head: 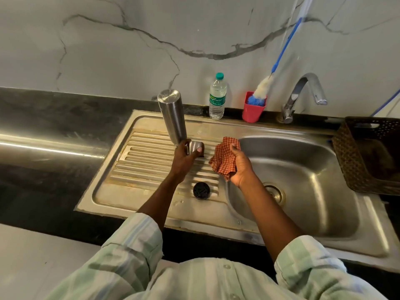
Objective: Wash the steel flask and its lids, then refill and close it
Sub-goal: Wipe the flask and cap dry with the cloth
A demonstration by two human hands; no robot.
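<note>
Over the sink's drainboard (pixel 151 161), left hand (pixel 184 156) gripping upturned steel flask (pixel 172 118) near its mouth; right hand (pixel 240 167) clutching checked cloth (pixel 224 160); black lid (pixel 201 190) lying on drainboard nearer the person

Left hand (pixel 184 158) grips steel flask (pixel 172 118) inverted over drainboard (pixel 140 161), touching steel cup (pixel 195 148). Right hand (pixel 240 167) holds checked cloth (pixel 224 159) beside flask. Black lid (pixel 201 190) on drainboard, nearer the person.
</note>
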